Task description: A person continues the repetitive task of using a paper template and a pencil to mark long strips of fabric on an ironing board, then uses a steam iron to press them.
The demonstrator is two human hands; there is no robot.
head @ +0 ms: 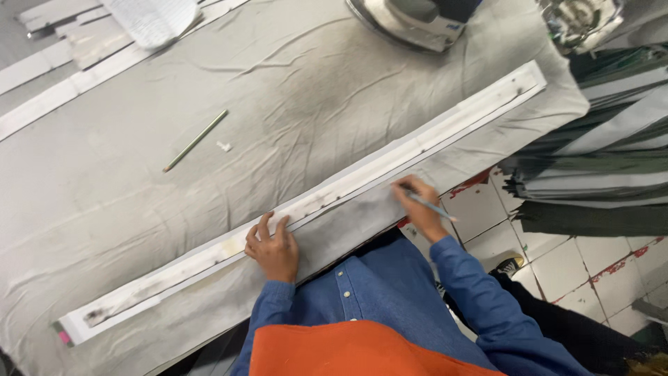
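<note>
A long white pattern strip (431, 136) lies diagonally across the grey cloth-covered table (139, 209), over a pale piece of fabric (348, 223) near the front edge. My left hand (273, 247) presses flat on the strip and fabric, fingers spread. My right hand (421, 205) grips a thin pencil (433, 207), its tip against the fabric beside the strip's lower edge. Blue denim sleeves cover both arms.
A second pencil (196, 140) and a small white scrap (224, 146) lie on the table. An iron (410, 21) stands at the far edge. More white strips (62, 63) are at the top left. Stacked dark green fabric (598, 174) is on the right, above a tiled floor (577, 264).
</note>
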